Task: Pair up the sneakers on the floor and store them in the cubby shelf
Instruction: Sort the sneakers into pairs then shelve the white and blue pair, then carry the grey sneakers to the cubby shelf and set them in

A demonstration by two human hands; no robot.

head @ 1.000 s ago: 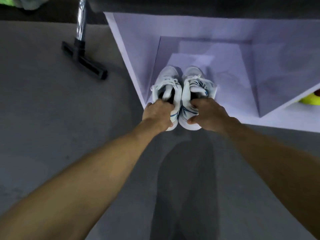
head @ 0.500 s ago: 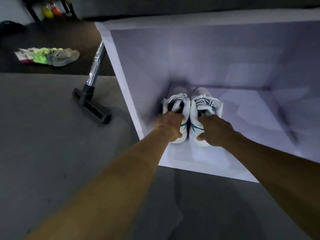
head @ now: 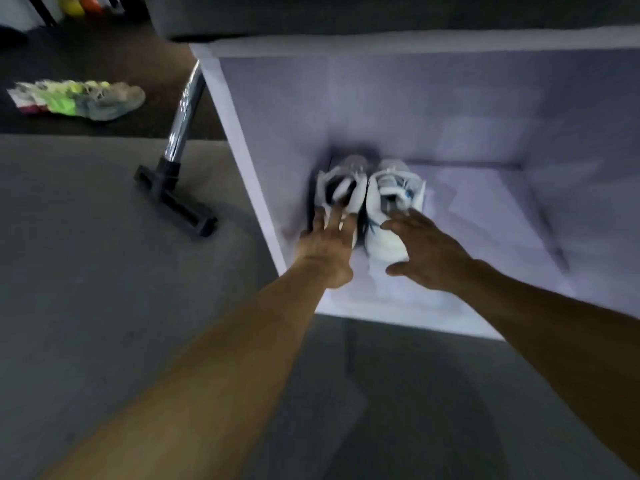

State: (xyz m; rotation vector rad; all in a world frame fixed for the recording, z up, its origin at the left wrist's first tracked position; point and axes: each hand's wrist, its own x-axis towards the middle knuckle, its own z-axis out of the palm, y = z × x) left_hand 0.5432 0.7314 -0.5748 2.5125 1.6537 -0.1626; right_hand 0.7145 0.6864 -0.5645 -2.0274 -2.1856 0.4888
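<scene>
Two white sneakers with blue trim stand side by side, toes inward, on the floor of a white cubby (head: 485, 216): the left sneaker (head: 337, 187) and the right sneaker (head: 394, 192). My left hand (head: 329, 244) hovers over the left sneaker's heel with its fingers spread, holding nothing. My right hand (head: 420, 251) is just behind the right sneaker's heel, fingers apart and empty. A grey and neon-green sneaker (head: 86, 98) lies on the dark floor at far left.
A chrome pole on a black T-shaped foot (head: 173, 199) stands on the grey carpet just left of the cubby's side wall (head: 239, 150). Blurred coloured objects (head: 79, 3) sit at the top left.
Both hands have let go of the white sneakers and opened, drawing back slightly. The pair now stands deeper in the cubby than a second ago.
</scene>
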